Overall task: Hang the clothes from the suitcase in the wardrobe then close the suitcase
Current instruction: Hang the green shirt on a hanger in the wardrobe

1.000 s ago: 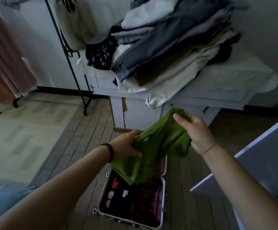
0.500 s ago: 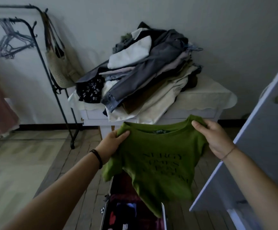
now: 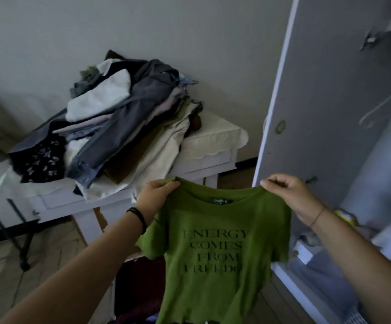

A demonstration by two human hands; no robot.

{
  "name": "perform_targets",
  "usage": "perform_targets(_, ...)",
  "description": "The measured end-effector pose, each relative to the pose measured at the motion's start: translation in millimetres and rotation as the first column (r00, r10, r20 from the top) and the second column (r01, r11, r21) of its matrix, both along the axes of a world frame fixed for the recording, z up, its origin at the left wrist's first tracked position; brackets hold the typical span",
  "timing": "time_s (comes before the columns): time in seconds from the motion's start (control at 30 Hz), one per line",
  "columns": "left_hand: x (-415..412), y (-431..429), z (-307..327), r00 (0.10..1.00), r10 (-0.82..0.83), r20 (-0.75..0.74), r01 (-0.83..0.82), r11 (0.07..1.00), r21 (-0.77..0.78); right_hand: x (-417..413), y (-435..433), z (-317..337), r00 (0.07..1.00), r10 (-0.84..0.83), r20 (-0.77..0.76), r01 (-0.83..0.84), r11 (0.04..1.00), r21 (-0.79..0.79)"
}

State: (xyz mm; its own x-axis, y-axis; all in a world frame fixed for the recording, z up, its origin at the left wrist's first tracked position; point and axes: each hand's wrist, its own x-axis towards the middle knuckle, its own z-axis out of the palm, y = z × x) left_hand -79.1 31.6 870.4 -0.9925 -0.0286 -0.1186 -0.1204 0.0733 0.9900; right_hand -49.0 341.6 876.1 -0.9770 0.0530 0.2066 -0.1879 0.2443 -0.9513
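A green T-shirt (image 3: 215, 253) with dark printed lettering hangs spread out in front of me. My left hand (image 3: 153, 197) grips its left shoulder and my right hand (image 3: 288, 195) pinches its right shoulder, both at the neckline. Under the shirt, a dark strip of the open suitcase (image 3: 138, 286) shows on the floor; most of it is hidden. At the right stands the white wardrobe with its door (image 3: 318, 113) open, and a pale hanger (image 3: 381, 106) shows blurred inside.
A white side table (image 3: 204, 160) behind the shirt carries a tall pile of folded clothes (image 3: 119, 127). The black foot of a clothes rack (image 3: 24, 256) stands on the floor at left. Small items lie on the wardrobe's lower shelf (image 3: 306, 249).
The shirt was bunched over the suitcase, then lifted and spread open by both hands. My view rose and turned right, bringing the wardrobe's inside into sight and losing the rack's top.
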Motion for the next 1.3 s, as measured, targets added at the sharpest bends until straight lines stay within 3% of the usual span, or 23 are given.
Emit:
perform_targets(0.17,-15.1,49.7,0.1,0.981,-0.126,-0.149,0.057,0.915,-0.399,12.3,46.4,4.5,0.985,-0.171,-0.027,0.172,0.985,0.03)
perform_targets(0.27,-31.4,84.0,-1.6,0.961,-0.219,-0.167,0.118,0.876,-0.467,8.4,81.8,1.7,0.966,-0.255,-0.046,0.259,0.956,0.136)
perform_targets(0.43,-63.7,163.1,-5.0,0.959,-0.282,-0.031,0.279,0.957,-0.084,-1.8,145.4,-8.7,0.921,-0.39,0.008,0.384,0.91,0.156)
perform_targets(0.67,-98.0,291.3,-7.7,0.955,-0.295,-0.03,0.295,0.956,-0.008,-19.3,238.7,-19.9,0.9,-0.434,-0.025,0.418,0.848,0.325)
perform_targets(0.77,-114.5,337.7,-10.4,0.984,-0.179,-0.018,0.179,0.973,0.144,-32.7,276.8,-23.9,0.871,-0.489,-0.044,0.476,0.82,0.318)
perform_targets(0.87,-124.4,381.2,-10.9,0.991,-0.129,0.033,0.109,0.932,0.344,-46.2,311.5,-33.5,0.835,-0.549,-0.033,0.535,0.797,0.281)
perform_targets(0.97,-133.4,416.1,-9.2,0.976,-0.196,0.099,0.116,0.842,0.526,-54.7,342.6,-41.6,0.817,-0.576,-0.027,0.563,0.787,0.254)
perform_targets(1.17,-172.3,462.9,-16.8,0.864,-0.484,0.141,0.27,0.68,0.682,-69.1,384.5,-47.2,0.797,-0.601,0.056,0.599,0.799,0.049)
perform_targets(1.23,-185.2,475.7,-13.9,0.802,-0.585,0.124,0.356,0.634,0.687,-76.0,392.0,-43.5,0.787,-0.593,0.172,0.617,0.768,-0.175)
perform_targets(1.3,-197.4,487.5,-8.8,0.741,-0.658,0.132,0.432,0.618,0.656,-83.6,401.0,-35.7,0.797,-0.518,0.31,0.6,0.625,-0.499)
